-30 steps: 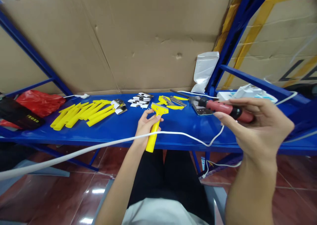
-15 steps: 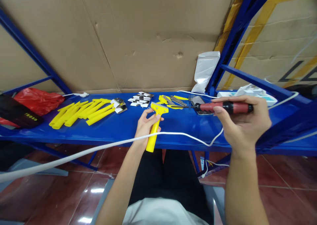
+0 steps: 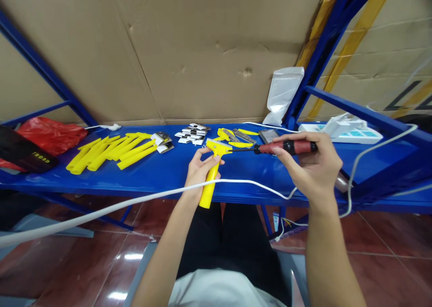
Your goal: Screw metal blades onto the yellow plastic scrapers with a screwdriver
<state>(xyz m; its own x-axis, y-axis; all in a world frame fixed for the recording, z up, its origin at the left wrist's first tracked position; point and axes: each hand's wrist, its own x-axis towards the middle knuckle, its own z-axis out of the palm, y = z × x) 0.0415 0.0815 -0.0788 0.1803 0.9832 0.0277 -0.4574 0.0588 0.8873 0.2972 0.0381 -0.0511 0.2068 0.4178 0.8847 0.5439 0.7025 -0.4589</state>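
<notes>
A person sits at a blue table (image 3: pixel 249 167), both forearms reaching forward from the lap; the left hand (image 3: pixel 198 168) is turned with its thumb across the top, closed around the neck of a yellow scraper (image 3: pixel 209 191); the right hand (image 3: pixel 315 163), raised a little above the tabletop, has its wrist bent inward and its thumb and fingers wrapped about the red and black handle of a screwdriver (image 3: pixel 286 147).

The scraper is at the table's front edge, in the middle of the view; its wide head points away from the person, its handle runs back toward the lap, and its long axis leans slightly, the butt end further left than the head; the screwdriver lies nearly level, crosswise to it, its shaft pointing left at the right end of the scraper's head; whether the tip touches a screw cannot be told.

A white cable (image 3: pixel 236 180) passes across the view in front of the scraper's handle; beyond the left hand lie black and white cards (image 3: pixel 192 135); further left, a row of yellow handles (image 3: pixel 138 157); near the scraper's head, loose yellow pieces (image 3: pixel 225 134).
</notes>
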